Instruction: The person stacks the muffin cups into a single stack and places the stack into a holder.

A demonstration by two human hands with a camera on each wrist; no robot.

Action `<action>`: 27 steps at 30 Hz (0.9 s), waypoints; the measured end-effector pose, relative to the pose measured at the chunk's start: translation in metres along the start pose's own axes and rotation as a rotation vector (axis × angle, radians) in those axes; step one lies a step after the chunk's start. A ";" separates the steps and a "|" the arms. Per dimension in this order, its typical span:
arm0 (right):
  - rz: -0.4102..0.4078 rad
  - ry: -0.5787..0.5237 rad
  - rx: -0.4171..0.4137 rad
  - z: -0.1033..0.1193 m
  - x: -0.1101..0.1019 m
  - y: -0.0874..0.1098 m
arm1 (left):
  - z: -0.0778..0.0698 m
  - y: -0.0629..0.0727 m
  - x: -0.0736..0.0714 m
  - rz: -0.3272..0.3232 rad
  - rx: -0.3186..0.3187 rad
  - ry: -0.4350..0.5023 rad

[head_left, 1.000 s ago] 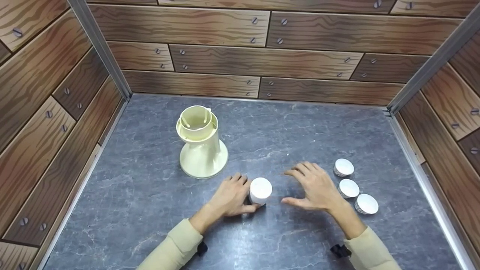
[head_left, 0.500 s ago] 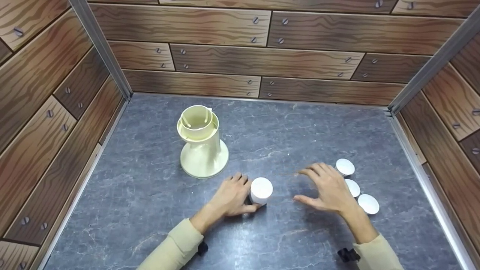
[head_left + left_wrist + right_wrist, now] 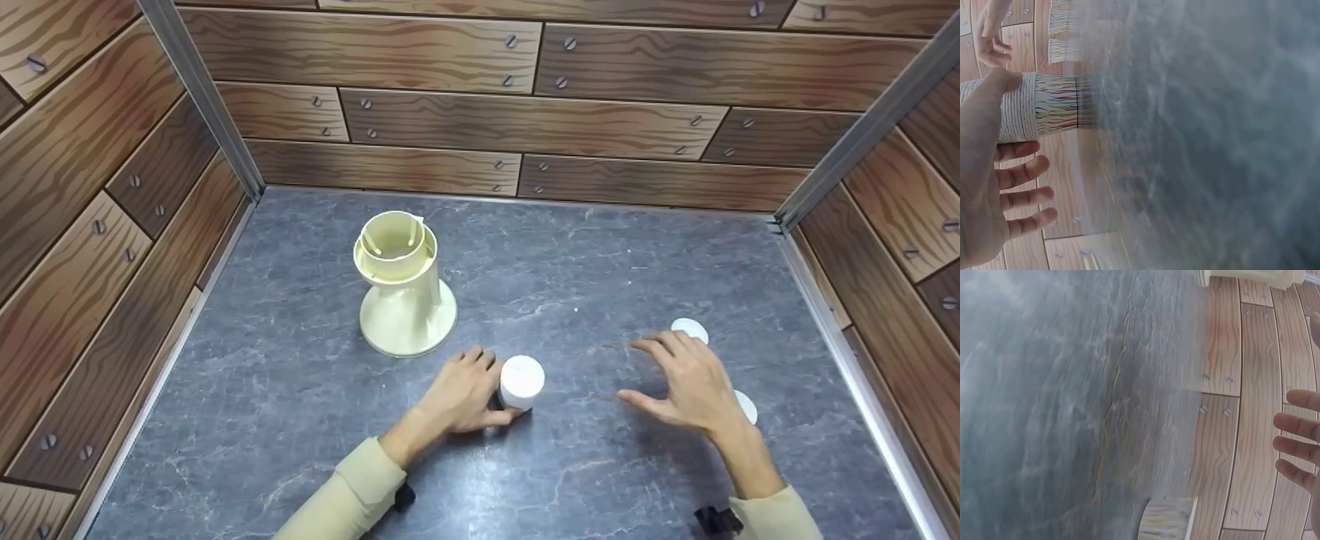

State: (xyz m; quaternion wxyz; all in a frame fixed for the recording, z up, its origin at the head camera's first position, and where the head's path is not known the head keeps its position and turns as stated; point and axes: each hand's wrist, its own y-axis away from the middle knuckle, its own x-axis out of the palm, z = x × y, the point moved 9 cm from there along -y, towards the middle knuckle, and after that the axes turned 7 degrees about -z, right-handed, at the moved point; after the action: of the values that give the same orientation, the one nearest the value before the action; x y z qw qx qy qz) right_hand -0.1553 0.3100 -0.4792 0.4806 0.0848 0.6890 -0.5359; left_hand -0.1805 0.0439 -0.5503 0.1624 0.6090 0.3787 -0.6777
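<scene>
Well, the left hand (image 3: 466,394) pinches the cup stack (image 3: 522,379), so a jerk could topple it; the spread, empty right hand (image 3: 688,384), contact unclear, might knock the white cups (image 3: 691,327).

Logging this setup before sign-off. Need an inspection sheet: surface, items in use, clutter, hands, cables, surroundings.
Surface: grey-blue, marbled.
Items in use: upright stack of white cups, patterned sides low down; further white cups on the right, partly hidden, so no count; pale yellow-green stand with flared base, upright.
Clutter: tiny white speck.
Hands: left hand holds the stack between thumb and fingers; right hand holds nothing, thumb and fingers apart.
Cables: nothing seen.
Surroundings: wood-patterned walls, grey corner rails.
</scene>
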 end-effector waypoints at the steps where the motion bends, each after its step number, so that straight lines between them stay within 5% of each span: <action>1: 0.003 0.005 0.003 -0.002 -0.001 0.001 | 0.000 0.000 0.000 0.001 -0.001 0.000; 27: 0.105 0.102 0.268 -0.061 -0.028 0.048 | 0.000 0.000 0.001 -0.007 0.001 -0.006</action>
State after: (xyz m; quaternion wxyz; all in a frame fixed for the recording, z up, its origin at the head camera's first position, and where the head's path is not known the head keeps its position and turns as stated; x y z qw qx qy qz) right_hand -0.1450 0.3906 -0.4923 0.4567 0.2113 0.6293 -0.5922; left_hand -0.1811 0.0441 -0.5507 0.1610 0.6059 0.3801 -0.6801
